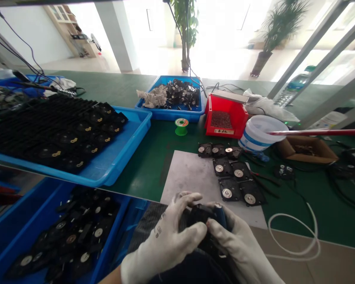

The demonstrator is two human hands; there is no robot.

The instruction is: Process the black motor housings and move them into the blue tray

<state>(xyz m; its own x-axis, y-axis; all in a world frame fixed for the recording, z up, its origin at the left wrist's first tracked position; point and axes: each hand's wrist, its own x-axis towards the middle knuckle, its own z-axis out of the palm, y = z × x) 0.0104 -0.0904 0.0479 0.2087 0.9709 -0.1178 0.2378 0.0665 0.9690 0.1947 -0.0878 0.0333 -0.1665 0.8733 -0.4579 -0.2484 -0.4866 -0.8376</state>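
Note:
In white work gloves, my left hand (pixel 171 236) and my right hand (pixel 239 244) come together at the table's front edge. Both have their fingers wrapped round a black plastic housing (pixel 201 213), thumbs on the near side. Gloves cover much of it, so I cannot tell whether it is one piece or a stack. Just beyond, a white paper sheet (pixel 185 177) lies on the green table. Several flat black housings with silver round discs (pixel 238 172) rest in rows on its right side and beyond it.
At left stand a blue tray (pixel 130 152) of stacked black parts and a lower blue bin (pixel 108 236) of loose ones. Behind are a blue tray (pixel 171 115), green solder spool (pixel 181 127), red bin (pixel 241 120) and white bucket (pixel 256 138). White tubing (pixel 316 225) loops at right.

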